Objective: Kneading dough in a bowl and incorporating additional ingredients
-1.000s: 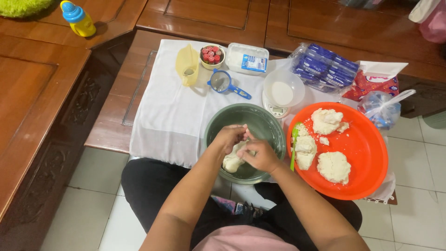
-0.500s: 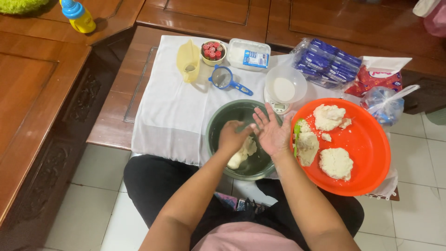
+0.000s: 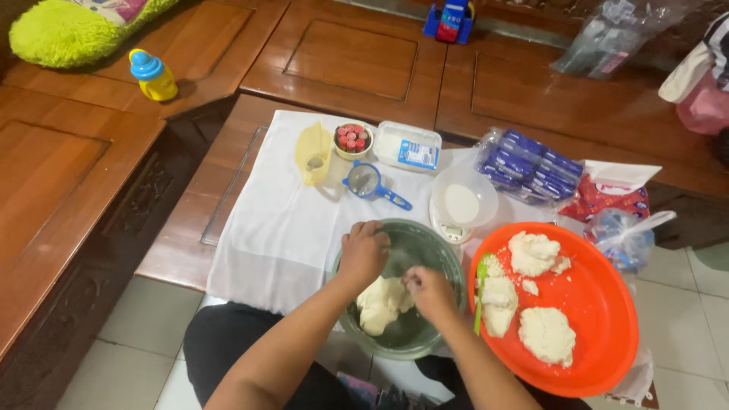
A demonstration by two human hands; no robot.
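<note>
A green bowl (image 3: 449, 262) stands at the near edge of a white cloth (image 3: 277, 224) and holds a lump of pale dough (image 3: 378, 305). My left hand (image 3: 364, 253) is curled into a fist over the bowl's far left side, just above the dough. My right hand (image 3: 429, 292) lies on the dough's right side with its fingers pinched together on it. Right of the bowl, an orange round tray (image 3: 600, 304) carries three more dough lumps (image 3: 545, 334), with a green spatula (image 3: 480, 292) leaning at its left rim.
Behind the bowl stand a kitchen scale with a clear bowl of white powder (image 3: 462, 203), a blue sieve (image 3: 368, 181), a yellow jug (image 3: 313, 154), a small bowl of red pieces (image 3: 351, 139) and a white box (image 3: 408, 145). Bags of blue packets (image 3: 531, 167) lie at the right.
Half a second ago my right hand was spread open above the bowl; now both hands are curled and lower, on the dough. The view has tilted slightly.
</note>
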